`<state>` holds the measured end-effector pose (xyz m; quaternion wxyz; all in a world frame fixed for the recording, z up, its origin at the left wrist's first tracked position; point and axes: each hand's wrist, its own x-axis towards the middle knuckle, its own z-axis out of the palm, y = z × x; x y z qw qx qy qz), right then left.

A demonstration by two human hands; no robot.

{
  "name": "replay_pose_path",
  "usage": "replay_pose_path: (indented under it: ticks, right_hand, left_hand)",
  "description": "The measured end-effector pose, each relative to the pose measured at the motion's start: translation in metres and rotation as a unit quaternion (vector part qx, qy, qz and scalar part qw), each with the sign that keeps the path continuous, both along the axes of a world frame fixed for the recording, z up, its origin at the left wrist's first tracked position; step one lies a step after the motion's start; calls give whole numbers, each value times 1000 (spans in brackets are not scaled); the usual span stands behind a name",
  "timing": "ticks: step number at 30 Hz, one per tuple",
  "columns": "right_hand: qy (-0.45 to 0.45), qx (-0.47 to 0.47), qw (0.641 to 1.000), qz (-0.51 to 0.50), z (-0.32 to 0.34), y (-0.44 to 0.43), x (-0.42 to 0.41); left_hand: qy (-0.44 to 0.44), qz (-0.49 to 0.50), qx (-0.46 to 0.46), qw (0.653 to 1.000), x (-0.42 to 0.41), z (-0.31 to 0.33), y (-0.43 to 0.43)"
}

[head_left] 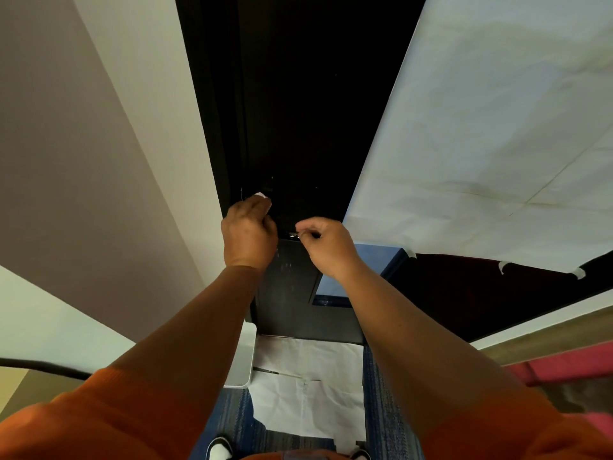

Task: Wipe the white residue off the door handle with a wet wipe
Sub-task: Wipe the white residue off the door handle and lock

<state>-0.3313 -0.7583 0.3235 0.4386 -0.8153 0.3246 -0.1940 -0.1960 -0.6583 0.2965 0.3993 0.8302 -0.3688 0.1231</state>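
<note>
My left grip is up against the dark door, fingers curled around the wipe. Only a white corner of the wipe shows, poking out above my knuckles and pressed to the door near its left edge. My right grip is just beside it, a little lower, with thumb and forefinger pinched on the handle. The handle sits between my two grips at the middle of the door. Little of it shows beyond a small shiny glint at my fingertips, so I cannot tell how much residue is on it. Faint white specks dot the door panel just below the handle.

To the left of the door is a plain wall. To the right hangs a big creased white sheet, with a blue box under its lower edge. At the foot of the door, crumpled paper lies on the blue carpet, touching a white bin on its left. My orange sleeve fills the bottom corner, and my shoe stands on the carpet.
</note>
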Motion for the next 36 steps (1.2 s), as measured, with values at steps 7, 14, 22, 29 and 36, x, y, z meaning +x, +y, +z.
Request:
replay_pose_path:
  ticks: [7,14,22,29,36]
  right_hand:
    - [-6,5,1000,-4,-1,1,2]
    - [-4,-7,1000,-1,-2,2,3]
    - [-8,-13,1000,-5,-4,-1,3]
    - [-6,-11,1000,5,-4,-3,2]
    - [-2,11,1000,0,-1,-2,2]
  left_hand:
    - [-151,-115,107,976,33,-1,6]
    - [-152,-163,144,964,50,5,3]
    - [-297,-191,292,889,38,35,-16]
    - [-298,-165,337,877,29,39,-16]
    - [163,17,-29,986,1,23,-6]
